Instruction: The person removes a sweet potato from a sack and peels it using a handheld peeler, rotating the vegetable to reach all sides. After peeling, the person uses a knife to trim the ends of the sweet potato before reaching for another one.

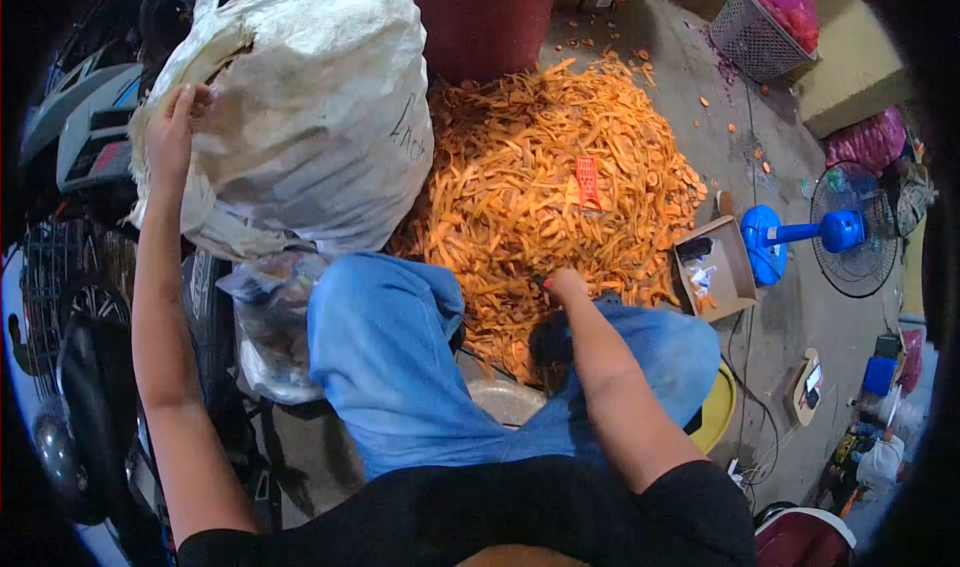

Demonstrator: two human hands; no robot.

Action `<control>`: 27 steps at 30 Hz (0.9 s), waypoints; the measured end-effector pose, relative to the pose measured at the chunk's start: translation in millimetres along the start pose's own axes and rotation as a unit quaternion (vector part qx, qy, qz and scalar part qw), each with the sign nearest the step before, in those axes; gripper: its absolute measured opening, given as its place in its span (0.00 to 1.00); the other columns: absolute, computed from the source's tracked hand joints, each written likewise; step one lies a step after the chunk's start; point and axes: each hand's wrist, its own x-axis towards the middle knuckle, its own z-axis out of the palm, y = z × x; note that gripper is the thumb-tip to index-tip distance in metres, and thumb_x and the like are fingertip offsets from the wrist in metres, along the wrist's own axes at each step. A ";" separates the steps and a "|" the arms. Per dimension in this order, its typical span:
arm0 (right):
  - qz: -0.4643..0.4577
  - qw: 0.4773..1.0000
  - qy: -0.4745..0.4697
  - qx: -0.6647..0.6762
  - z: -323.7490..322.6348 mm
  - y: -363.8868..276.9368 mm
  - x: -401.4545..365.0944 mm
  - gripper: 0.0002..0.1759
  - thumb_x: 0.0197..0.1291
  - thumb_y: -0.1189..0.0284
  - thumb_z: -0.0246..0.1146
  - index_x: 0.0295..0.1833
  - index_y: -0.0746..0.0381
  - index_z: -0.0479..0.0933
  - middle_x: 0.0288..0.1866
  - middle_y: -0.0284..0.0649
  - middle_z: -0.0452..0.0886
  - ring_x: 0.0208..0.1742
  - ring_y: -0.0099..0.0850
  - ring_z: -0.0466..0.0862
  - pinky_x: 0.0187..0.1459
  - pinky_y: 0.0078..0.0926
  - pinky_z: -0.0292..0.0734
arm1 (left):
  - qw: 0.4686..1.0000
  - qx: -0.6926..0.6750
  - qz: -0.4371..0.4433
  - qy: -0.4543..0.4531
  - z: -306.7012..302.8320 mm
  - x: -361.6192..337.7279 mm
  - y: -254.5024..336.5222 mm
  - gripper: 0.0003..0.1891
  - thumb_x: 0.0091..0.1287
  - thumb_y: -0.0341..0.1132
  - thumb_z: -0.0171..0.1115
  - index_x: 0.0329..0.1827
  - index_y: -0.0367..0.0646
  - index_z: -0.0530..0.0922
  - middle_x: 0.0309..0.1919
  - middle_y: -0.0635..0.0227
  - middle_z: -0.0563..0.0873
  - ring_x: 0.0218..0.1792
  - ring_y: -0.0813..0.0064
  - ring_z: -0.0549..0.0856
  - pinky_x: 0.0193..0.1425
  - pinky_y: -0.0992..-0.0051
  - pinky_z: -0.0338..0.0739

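My left hand is at the torn mouth of a large white woven sack, its fingers pinching the sack's edge. Dark handwriting marks the sack's side. My right hand is closed low at the near side of a big heap of orange peelings. A small dark and reddish bit shows at its fingertips, too small to name. On the heap lies a red printed packet. Between my knees part of a metal basin shows.
Behind the heap stands a dark red tub. To the right are an open cardboard box, a blue fan and a cable on the floor. A clear plastic bag sits by my left knee; motorbikes stand at left.
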 end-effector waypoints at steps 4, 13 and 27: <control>0.092 0.985 -0.138 -0.048 -13.6 2.4 -2.4 0.15 0.48 0.68 0.52 0.41 0.63 0.74 0.47 0.42 0.73 0.45 0.36 0.75 0.41 0.31 0.71 | 0.989 0.145 -0.024 -0.019 11.9 64.3 -40.5 0.19 0.58 0.44 0.49 0.34 0.34 0.75 0.30 0.67 0.80 0.32 0.78 0.76 0.37 0.81 0.67; 0.030 0.989 -0.111 -0.089 34.3 10.4 36.6 0.17 0.50 0.65 0.54 0.43 0.64 0.72 0.45 0.45 0.73 0.44 0.38 0.75 0.41 0.31 0.71 | 0.926 0.374 -0.040 -0.035 44.5 75.4 -48.3 0.24 0.55 0.51 0.47 0.40 0.37 0.72 0.30 0.52 0.78 0.37 0.59 0.77 0.41 0.70 0.68; -0.076 0.941 -0.133 -0.301 74.1 -1.9 7.9 0.17 0.49 0.64 0.54 0.43 0.63 0.73 0.47 0.45 0.72 0.48 0.37 0.72 0.43 0.33 0.69 | 0.970 -0.170 -0.172 -0.017 13.2 11.9 -5.0 0.22 0.53 0.42 0.56 0.45 0.33 0.70 0.37 0.58 0.76 0.40 0.69 0.77 0.43 0.74 0.70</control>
